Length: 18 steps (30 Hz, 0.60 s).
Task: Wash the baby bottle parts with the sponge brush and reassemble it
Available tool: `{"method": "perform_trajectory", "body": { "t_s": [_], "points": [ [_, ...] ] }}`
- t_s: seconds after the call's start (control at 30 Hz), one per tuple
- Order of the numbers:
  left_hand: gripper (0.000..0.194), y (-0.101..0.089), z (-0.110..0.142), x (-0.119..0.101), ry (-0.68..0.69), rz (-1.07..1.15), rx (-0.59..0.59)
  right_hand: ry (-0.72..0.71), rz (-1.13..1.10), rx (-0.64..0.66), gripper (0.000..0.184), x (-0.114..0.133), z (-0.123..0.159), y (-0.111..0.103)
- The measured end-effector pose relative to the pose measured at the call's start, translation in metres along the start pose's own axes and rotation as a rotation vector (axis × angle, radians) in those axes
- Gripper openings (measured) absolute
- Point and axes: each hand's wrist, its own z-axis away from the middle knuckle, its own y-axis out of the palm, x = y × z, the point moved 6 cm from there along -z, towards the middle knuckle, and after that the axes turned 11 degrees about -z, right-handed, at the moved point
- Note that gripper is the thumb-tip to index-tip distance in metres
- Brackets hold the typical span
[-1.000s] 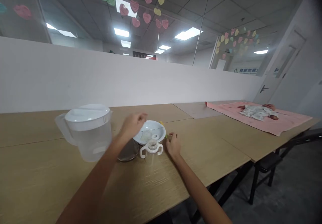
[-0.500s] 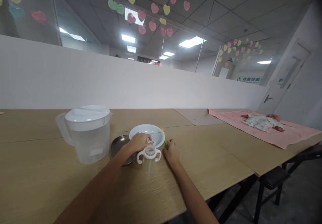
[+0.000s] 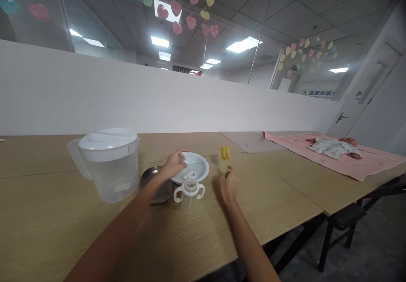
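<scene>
My right hand (image 3: 229, 184) is closed round the handle of a small bottle brush with a yellow head (image 3: 225, 152), held upright above the table right of the bowl. My left hand (image 3: 175, 164) pinches a small clear piece (image 3: 182, 160) over the left side of a white bowl (image 3: 203, 174); its exact kind is hard to make out. White small parts (image 3: 191, 175) show at the bowl's near edge. In front of the bowl stands a clear baby bottle (image 3: 190, 185) without its top, with a white two-handled ring round its neck.
A lidded clear pitcher (image 3: 109, 168) of water stands on the left. A round metal dish (image 3: 160, 191) sits between it and the bottle, partly behind my left forearm. At the far right, a baby-like doll (image 3: 333, 146) lies on a pink towel (image 3: 358, 168). A black stool (image 3: 345, 218) stands beyond the table edge.
My right hand has moved right and raised the brush from beside the bowl. My left hand has lifted slightly up and left, now with a clear piece visible in its fingers.
</scene>
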Motion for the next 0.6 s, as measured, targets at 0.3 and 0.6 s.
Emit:
{"method": "perform_trajectory", "body": {
  "t_s": [0.3,0.6],
  "points": [
    [0.062,-0.017,0.006,-0.007,-0.260,0.655,-0.120,-0.434,-0.231,0.157,0.039,0.054,0.021,0.002],
    [0.050,-0.018,0.001,-0.009,-0.300,0.864,-0.155,-0.528,-0.289,0.177,0.047,0.059,0.026,0.003]
  ]
}}
